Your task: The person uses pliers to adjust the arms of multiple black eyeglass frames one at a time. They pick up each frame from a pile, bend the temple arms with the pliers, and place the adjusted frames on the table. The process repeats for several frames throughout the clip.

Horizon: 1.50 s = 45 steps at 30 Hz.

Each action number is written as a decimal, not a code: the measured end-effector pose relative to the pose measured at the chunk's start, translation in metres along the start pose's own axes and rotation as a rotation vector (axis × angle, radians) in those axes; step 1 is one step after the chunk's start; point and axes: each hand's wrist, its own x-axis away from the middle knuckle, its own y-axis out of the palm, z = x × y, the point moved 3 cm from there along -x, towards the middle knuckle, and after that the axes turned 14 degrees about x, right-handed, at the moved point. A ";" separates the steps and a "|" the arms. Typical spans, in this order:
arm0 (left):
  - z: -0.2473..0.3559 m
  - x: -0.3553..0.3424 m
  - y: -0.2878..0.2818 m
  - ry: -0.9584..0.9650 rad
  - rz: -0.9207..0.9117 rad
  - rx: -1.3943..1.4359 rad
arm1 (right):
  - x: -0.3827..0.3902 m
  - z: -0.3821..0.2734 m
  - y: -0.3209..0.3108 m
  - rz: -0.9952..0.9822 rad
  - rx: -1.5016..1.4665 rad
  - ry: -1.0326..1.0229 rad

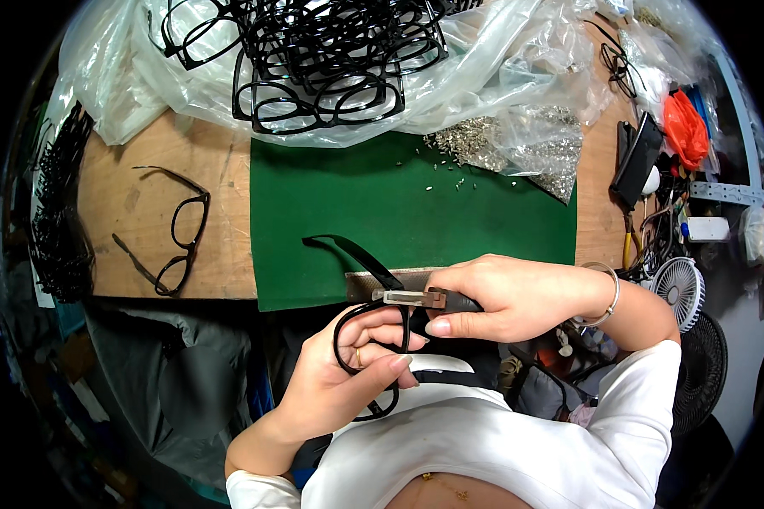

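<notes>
My left hand [335, 377] is closed around a black eyeglass frame [338, 341], its thumb and fingers through and around the rims near my white shirt. One temple arm of that frame reaches up and left over the edge of the green mat [339, 199]. In my right hand [509, 297] is a plier-like tool [406, 297] with a flat metal head and dark handles. The metal head meets the frame where the temple joins the front. Behind it, a flat metal strip [363, 285] lies along the mat's near edge. Whether a small part sits in the jaws is hidden.
Many black eyeglass frames [318, 97] are piled on clear plastic at the back. Small metal pieces [463, 140] spill from a bag onto the mat. Single glasses [182, 242] lie left, beside bundled black temples [59, 212]. At right are a phone [637, 161] and a white fan [677, 290].
</notes>
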 end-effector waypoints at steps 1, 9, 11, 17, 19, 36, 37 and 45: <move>0.000 0.001 0.001 -0.001 0.006 0.000 | -0.001 -0.001 0.000 -0.020 0.012 0.038; -0.003 -0.001 0.005 0.006 0.066 0.014 | -0.001 0.000 0.013 0.204 0.265 0.176; 0.001 0.000 0.006 -0.001 0.067 0.017 | -0.002 0.001 0.007 0.088 0.175 0.138; 0.008 -0.001 0.004 0.013 0.044 0.021 | 0.000 0.023 -0.008 -0.025 0.059 0.160; 0.014 -0.003 0.005 0.038 0.054 -0.067 | -0.007 0.037 0.001 0.151 0.151 0.205; 0.133 -0.003 -0.140 0.609 0.821 -1.873 | -0.019 0.024 0.002 0.322 0.075 0.201; 0.132 0.001 -0.144 0.562 0.788 -1.832 | -0.016 0.024 0.001 0.335 0.091 0.146; 0.131 -0.072 -0.030 1.315 0.407 -1.724 | -0.006 0.030 0.009 0.383 0.087 0.217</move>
